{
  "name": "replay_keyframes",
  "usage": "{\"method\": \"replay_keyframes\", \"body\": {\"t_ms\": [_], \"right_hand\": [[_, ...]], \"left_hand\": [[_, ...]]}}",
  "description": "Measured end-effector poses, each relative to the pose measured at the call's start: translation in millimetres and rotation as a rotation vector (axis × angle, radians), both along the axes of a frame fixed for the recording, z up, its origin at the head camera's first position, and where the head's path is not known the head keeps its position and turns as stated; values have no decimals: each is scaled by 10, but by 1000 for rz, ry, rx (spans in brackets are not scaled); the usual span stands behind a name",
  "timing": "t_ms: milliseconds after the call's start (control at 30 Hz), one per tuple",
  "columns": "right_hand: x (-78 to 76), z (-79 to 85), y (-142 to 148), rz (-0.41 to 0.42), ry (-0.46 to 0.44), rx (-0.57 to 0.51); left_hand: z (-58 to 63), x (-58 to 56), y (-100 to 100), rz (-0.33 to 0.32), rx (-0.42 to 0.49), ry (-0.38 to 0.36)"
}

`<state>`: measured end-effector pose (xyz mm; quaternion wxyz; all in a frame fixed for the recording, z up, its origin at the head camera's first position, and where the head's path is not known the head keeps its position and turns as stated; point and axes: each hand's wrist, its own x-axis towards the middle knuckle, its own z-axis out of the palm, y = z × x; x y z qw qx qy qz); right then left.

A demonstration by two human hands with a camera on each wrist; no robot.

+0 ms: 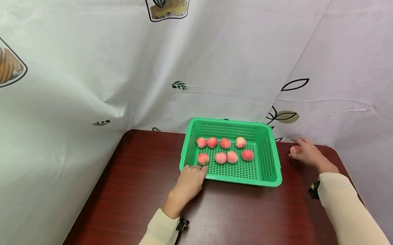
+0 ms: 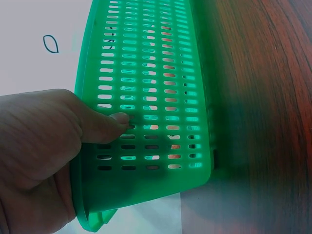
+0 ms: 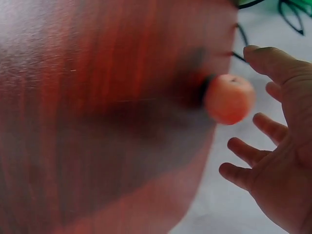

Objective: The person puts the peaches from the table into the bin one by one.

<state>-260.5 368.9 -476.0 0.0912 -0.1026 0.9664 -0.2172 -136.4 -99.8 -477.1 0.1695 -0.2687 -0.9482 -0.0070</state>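
A green plastic basket [image 1: 237,179] with slotted walls holds several red-and-yellow peaches [image 1: 225,143], spread over its floor. My left hand [image 1: 190,181] grips the near rim at the left corner; in the left wrist view the thumb [image 2: 105,126] presses on the slotted outer wall while the other fingers are hidden behind the rim. To the right of the basket, a single peach [image 3: 230,99] sits on the table near its far edge. Over this peach reaches my right hand [image 1: 308,154], its fingers spread and apart from the fruit in the right wrist view.
The dark red wooden table [image 1: 131,192] has rounded far corners. White cloth [image 1: 232,65] printed with leaves and plant drawings hangs behind it and at both sides. The basket's far rim stands close to this cloth.
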Motion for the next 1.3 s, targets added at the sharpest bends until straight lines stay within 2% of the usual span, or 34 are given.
{"method": "replay_keyframes", "body": {"t_ms": [133, 333, 867, 1067, 1300], "right_hand": [[-9, -89, 48, -22, -6, 12], [-35, -134, 57, -38, -36, 16], [-48, -178, 6, 10, -83, 83], [-40, -183, -12, 34, -65, 142], [-39, -226, -15, 42, -21, 149]], "left_hand": [[0, -1, 6, 0, 0, -2], [-3, -4, 7, 6, -5, -2], [-26, -1, 7, 5, -8, 16], [-22, 9, 17, 13, -20, 3], [-41, 6, 15, 15, -4, 9]]}}
